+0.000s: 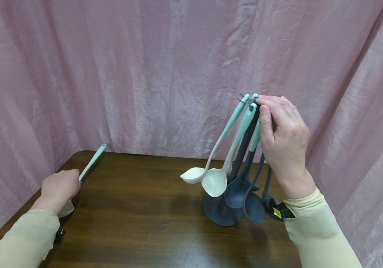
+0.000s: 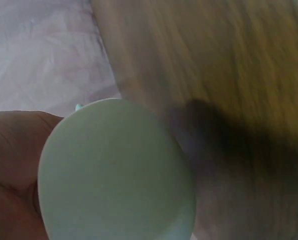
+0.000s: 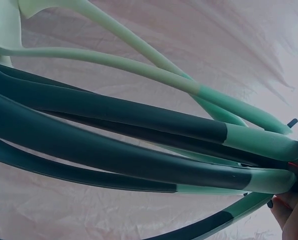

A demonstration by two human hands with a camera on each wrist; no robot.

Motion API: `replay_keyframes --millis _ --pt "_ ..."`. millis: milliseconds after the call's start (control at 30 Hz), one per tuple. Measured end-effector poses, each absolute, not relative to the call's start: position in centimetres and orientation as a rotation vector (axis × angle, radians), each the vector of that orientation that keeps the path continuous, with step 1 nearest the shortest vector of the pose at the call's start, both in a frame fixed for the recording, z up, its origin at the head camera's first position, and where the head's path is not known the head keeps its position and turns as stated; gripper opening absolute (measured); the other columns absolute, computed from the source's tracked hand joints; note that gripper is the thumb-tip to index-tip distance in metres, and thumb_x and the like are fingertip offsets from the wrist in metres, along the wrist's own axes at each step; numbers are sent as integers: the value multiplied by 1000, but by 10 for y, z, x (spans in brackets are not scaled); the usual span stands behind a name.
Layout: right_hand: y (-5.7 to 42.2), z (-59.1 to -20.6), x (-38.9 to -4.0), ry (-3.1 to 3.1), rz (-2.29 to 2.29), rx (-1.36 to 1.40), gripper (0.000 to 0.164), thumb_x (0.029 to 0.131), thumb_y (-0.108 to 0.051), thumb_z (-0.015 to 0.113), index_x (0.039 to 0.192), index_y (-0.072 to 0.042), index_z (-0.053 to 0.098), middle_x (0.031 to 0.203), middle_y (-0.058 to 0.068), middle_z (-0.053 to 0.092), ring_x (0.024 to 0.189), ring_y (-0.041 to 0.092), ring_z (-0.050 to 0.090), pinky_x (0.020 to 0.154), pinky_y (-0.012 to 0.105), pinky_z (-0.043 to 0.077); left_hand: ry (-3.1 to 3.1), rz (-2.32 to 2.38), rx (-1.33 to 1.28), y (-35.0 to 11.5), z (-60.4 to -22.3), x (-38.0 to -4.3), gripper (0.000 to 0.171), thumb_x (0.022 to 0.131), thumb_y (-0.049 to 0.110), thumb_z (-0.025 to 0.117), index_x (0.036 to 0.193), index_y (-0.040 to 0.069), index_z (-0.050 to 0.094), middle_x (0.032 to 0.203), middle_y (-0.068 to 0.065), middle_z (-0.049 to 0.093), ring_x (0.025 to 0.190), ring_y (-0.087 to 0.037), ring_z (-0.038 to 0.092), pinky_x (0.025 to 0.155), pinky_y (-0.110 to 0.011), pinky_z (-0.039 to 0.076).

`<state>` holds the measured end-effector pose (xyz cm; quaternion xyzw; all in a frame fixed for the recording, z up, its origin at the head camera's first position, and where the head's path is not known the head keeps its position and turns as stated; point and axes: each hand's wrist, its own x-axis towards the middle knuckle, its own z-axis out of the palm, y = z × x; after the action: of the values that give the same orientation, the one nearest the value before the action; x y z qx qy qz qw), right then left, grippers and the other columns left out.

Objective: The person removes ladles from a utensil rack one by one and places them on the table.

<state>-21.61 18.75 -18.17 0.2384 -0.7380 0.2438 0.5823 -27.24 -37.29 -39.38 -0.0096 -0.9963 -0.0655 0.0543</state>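
Note:
My left hand point(image 1: 60, 186) grips a white spoon with a mint-green handle point(image 1: 92, 162) at the table's left side. The handle points up and away; the smooth, rounded back of its bowl point(image 2: 116, 175) fills much of the left wrist view. My right hand point(image 1: 285, 134) holds the top of a dark utensil stand point(image 1: 221, 214), thumb and fingers bent around its hooks. White ladles point(image 1: 214, 183) and dark ladles point(image 1: 253, 208) hang from it by mint-green ends. In the right wrist view, fingertips point(image 3: 284, 212) meet the handle ends, and the exact grip is partly hidden.
Brown wooden table point(image 1: 138, 212) lies under both hands. Pink curtain point(image 1: 178, 74) hangs behind the table and on both sides. Hanging ladle bowls spread out beyond the stand's round base, to the left and toward the front.

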Motion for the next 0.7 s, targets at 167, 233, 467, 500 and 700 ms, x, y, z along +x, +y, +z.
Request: replay_keyframes --millis 167,233,467,500,700 --pt "188 -182 -215 -1724 571 557 28 104 -19 53 115 -4 74 117 9 72 118 27 62 108 35 40 -3041 -212 18 -384 -395 -272 10 87 7 62 78 6 60 73 -17 63 60 -38 57 45 -52 42" --pt "188 -182 -215 -1723 571 558 28 104 -19 53 115 -4 74 117 9 72 117 28 63 108 35 40 -3041 -214 32 -387 -395 -272 9 86 7 62 78 6 60 74 -20 63 61 -41 57 46 -53 42" --pt "188 -182 -216 -1726 569 554 28 104 -19 53 115 -4 74 118 9 72 117 28 63 109 35 39 -3065 -211 60 -400 -394 -272 7 83 5 62 76 6 60 75 -20 64 62 -41 58 49 -56 44" --pt "188 -182 -215 -1728 569 552 28 104 -19 53 116 -5 74 118 8 72 118 27 62 109 35 39 -3071 -208 64 -402 -394 -272 7 82 4 61 76 7 60 75 -20 64 62 -40 58 49 -56 44" --pt "187 -182 -215 -1725 566 559 28 104 -19 53 115 -4 74 118 9 72 117 27 63 109 35 39 -3099 -192 56 -414 -398 -273 8 80 1 60 75 6 61 75 -20 63 62 -37 58 48 -54 44"
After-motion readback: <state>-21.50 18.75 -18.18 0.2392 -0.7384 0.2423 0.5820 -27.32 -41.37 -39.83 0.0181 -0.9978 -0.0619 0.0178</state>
